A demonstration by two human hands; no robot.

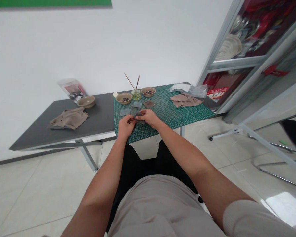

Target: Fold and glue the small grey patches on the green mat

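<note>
My left hand (pixel 126 126) and my right hand (pixel 148 117) meet over the front of a green cutting mat (pixel 162 113). Between the fingertips of my right hand is a small dark grey piece (pixel 138 114), too small to tell its kind. My left fingers are pinched together right beside it; what they grip is hidden. Just beyond the hands lie a grey square sheet (pixel 124 112), a blue-grey one (pixel 137 104) and a brown one (pixel 148 104), which look like sandpaper.
Behind stand a bowl (pixel 123 102) with dark lumps, a glass jar (pixel 136 95) holding two brushes, and another bowl (pixel 148 94) of small pieces. Brown cloths (pixel 186 100) lie right and left. Plastic bags (pixel 192 89) sit at the right, a third bowl (pixel 86 104) at the left.
</note>
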